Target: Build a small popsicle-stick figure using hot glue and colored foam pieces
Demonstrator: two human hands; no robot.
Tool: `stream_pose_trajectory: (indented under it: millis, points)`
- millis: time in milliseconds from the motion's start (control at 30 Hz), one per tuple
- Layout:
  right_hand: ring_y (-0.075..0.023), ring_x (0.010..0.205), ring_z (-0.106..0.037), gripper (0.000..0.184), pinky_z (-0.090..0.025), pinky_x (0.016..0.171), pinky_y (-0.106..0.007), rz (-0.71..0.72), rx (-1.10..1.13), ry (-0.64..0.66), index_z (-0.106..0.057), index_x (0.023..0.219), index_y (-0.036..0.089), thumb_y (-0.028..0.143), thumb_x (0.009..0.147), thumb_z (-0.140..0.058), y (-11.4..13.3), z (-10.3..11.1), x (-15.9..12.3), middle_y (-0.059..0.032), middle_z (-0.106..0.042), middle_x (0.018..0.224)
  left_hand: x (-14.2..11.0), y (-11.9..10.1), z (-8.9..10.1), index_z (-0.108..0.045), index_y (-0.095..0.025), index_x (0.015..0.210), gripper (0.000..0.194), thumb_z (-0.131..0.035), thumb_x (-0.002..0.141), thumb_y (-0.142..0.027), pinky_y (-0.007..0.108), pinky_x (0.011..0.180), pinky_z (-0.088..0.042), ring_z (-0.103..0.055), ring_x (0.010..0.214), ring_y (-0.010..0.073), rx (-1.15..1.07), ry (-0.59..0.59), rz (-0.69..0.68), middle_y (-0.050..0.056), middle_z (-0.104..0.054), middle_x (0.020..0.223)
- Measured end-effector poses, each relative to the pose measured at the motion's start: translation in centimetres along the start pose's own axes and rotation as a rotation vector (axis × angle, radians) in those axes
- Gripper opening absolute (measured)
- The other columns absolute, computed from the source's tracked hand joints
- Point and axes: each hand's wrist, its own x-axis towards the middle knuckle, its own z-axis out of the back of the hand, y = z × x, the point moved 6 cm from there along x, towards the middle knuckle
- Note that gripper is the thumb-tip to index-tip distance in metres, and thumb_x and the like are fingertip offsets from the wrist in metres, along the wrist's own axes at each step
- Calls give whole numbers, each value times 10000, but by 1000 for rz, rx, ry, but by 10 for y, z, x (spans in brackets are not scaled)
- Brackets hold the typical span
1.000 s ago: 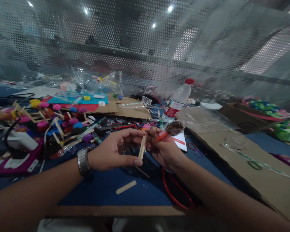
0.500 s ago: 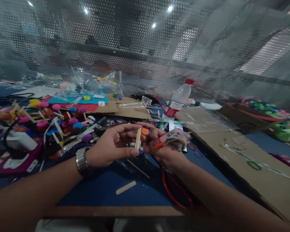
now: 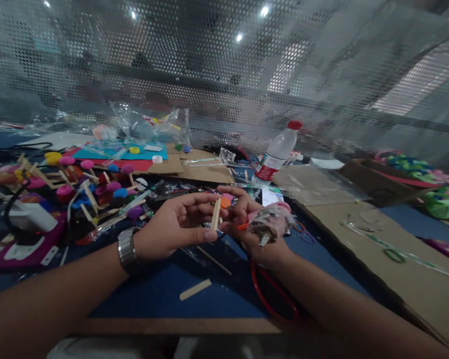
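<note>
My left hand point(image 3: 172, 224), with a metal watch on its wrist, pinches wooden craft sticks point(image 3: 216, 215) between thumb and fingers, held nearly upright. Right behind them is a small orange piece point(image 3: 225, 201), close to the fingers of both hands. My right hand point(image 3: 262, 244) is wrapped round a pink glue gun point(image 3: 271, 219) with a smeared, grimy front. Its metal nozzle points down toward me, and an orange trigger shows by the fingers. A red cable point(image 3: 269, 294) loops below this hand. One loose craft stick point(image 3: 195, 289) lies on the blue table.
Craft sticks with coloured caps point(image 3: 108, 192) crowd the left, beside a purple power strip point(image 3: 30, 244). A tilted plastic bottle point(image 3: 273, 154) with a red cap stands behind my hands. Cardboard point(image 3: 359, 239) covers the right, with a box point(image 3: 381, 179) beyond.
The glue gun has turned in my right hand, so its nozzle now shows and points down toward me. The phone behind it is more exposed. My left hand has barely moved.
</note>
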Motion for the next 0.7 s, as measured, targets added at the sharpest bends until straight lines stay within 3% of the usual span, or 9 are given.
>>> stream_pose_trajectory:
  millis: [200, 400, 600, 700]
  points:
    - [-132, 723, -587, 438, -542, 687, -319, -36, 109, 8, -494, 619, 220, 244, 630, -931, -5, -1, -2, -38, -684, 1226, 1, -1, 0, -707, -167, 1237, 574, -905, 700, -125, 302, 900, -609, -774, 1040, 239, -5, 3, -21, 148, -797, 1145]
    - [-52, 539, -459, 472, -478, 573, -289, 73, 260, -59, -461, 585, 200, 187, 636, -930, 4, 1, -6, 15, -662, 1245, 2, -4, 3, -697, -196, 1305, 629, -876, 713, -84, 318, 944, -595, -744, 1120, 238, 29, -30, -75, 141, -788, 1176]
    - [-108, 626, -570, 473, -541, 657, -340, 5, 211, -30, -481, 609, 219, 242, 611, -954, 8, -4, -11, -23, -667, 1256, 2, 0, 0, -693, -236, 1330, 690, -890, 689, -76, 358, 990, -580, -728, 1149, 248, 44, 0, -52, 113, -790, 1185]
    - [-101, 605, -548, 483, -523, 629, -330, 27, 208, -29, -470, 606, 219, 237, 611, -953, 9, -4, -11, -15, -672, 1245, 2, 0, 0, -687, -247, 1338, 698, -892, 691, -84, 371, 994, -576, -724, 1155, 257, 66, 7, -54, 117, -785, 1200]
